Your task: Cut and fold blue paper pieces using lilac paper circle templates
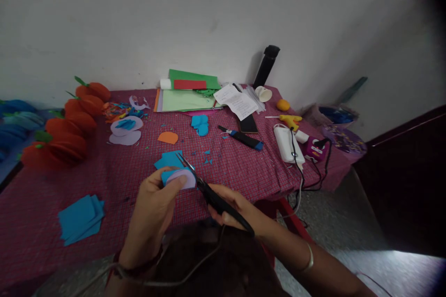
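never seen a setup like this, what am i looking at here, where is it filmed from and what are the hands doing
There is no machine here, just a person's two bare hands. The single picture comes from a camera worn on the head, looking forward and down.

The left hand pinches a rounded lilac piece against blue paper. The right hand holds black-handled scissors, their blades beside those papers.

On the table's checked cloth lie a stack of blue squares, an orange cutout and a yellow glue gun. Round orange decorations sit at the left, and a black bottle stands near the wall.
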### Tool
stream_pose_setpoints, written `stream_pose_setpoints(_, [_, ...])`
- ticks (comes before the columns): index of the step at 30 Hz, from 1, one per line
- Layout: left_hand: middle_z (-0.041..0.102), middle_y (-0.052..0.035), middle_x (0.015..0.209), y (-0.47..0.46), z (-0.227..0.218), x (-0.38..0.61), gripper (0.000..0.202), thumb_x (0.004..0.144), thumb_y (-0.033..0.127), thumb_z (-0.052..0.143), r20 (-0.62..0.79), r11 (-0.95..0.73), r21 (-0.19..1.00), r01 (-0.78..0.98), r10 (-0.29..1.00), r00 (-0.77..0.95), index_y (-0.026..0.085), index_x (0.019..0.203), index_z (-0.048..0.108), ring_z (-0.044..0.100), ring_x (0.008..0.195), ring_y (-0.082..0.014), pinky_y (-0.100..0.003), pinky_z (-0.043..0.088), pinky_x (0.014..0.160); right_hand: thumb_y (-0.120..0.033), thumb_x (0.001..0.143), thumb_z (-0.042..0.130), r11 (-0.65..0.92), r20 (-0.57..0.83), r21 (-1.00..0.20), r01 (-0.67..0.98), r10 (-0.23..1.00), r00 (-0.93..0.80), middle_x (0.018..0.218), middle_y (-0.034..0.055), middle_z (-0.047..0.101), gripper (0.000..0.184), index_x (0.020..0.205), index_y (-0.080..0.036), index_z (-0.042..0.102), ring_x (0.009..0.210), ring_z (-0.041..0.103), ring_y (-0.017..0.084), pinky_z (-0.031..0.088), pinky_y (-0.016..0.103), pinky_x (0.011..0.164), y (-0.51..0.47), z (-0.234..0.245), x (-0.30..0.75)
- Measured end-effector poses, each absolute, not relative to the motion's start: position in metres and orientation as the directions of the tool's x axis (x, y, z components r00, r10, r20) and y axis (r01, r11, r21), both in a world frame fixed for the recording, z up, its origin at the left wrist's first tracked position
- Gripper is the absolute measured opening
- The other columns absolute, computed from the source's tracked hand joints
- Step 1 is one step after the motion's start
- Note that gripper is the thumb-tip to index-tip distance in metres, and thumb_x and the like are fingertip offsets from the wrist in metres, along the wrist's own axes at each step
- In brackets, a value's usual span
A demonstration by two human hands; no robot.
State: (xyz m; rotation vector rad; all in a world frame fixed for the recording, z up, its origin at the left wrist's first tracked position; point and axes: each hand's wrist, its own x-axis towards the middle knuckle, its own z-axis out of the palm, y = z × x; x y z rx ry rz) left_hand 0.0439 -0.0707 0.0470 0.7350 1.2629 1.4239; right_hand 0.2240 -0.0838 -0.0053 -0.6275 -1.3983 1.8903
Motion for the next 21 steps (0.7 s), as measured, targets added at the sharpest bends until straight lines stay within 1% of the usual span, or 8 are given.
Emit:
stream_pose_setpoints(4, [0.058,0.0032,0.059,-0.068,0.042,0.042,0.013,0.053,0.015,0.075,-0.166,0.074,0.942,-0.326,0.951,-0.262,0.016,0.058,0.063,0.05,0.056,-0.0099,-0.022,0.042,0.056,-0.057,0.074,0.068,-0.194,0.019,-0.943,-0.271,0.78,-0.625,0.072,-0.0037,0.042,0.07,0.129,-0.018,0.051,0.057,0.032,0.006,0.026,0.021,0.05,-0.086,-0.008,0.222])
stream_pose_setpoints(9, [0.061,0.0021,0.062,-0.066,0.04,0.037,0.011,0.053,0.013,0.075,-0.126,0.045,0.946,-0.321,0.964,-0.236,0.017,0.061,0.068,0.053,0.059,-0.0109,-0.022,0.044,0.059,-0.055,0.073,0.07,-0.155,0.036,-0.951,-0.268,0.805,-0.593,0.074,-0.0023,0.044,0.065,0.125,-0.019,0.056,0.059,0.034,0.007,0.027,0.02,0.051,-0.086,-0.009,0.223])
stream_pose_setpoints(14, [0.062,0.002,0.062,-0.066,0.042,0.035,0.011,0.053,0.012,0.074,-0.125,0.048,0.939,-0.342,0.97,-0.207,0.018,0.061,0.069,0.053,0.058,-0.0101,-0.021,0.044,0.059,-0.051,0.077,0.068,-0.131,0.061,-0.95,-0.283,0.811,-0.582,0.068,-0.0038,0.041,0.06,0.126,-0.019,0.056,0.056,0.032,0.007,0.027,0.02,0.05,-0.089,-0.01,0.222])
stream_pose_setpoints(18, [0.061,0.0021,0.062,-0.066,0.043,0.034,0.01,0.055,0.012,0.073,-0.123,0.054,0.944,-0.327,0.973,-0.193,0.017,0.061,0.068,0.051,0.058,-0.01,-0.021,0.043,0.059,-0.051,0.075,0.069,-0.132,0.03,-0.962,-0.239,0.819,-0.573,0.07,-0.0032,0.043,0.061,0.126,-0.019,0.057,0.057,0.034,0.007,0.028,0.02,0.05,-0.09,-0.011,0.223])
stream_pose_setpoints(21, [0.062,0.0012,0.062,-0.066,0.042,0.029,0.009,0.056,0.013,0.072,-0.111,0.064,0.956,-0.287,0.982,-0.153,0.017,0.063,0.068,0.052,0.058,-0.0109,-0.022,0.043,0.059,-0.048,0.076,0.069,-0.115,0.02,-0.973,-0.201,0.822,-0.569,0.07,-0.0032,0.043,0.058,0.125,-0.019,0.058,0.058,0.034,0.007,0.029,0.02,0.051,-0.089,-0.008,0.224])
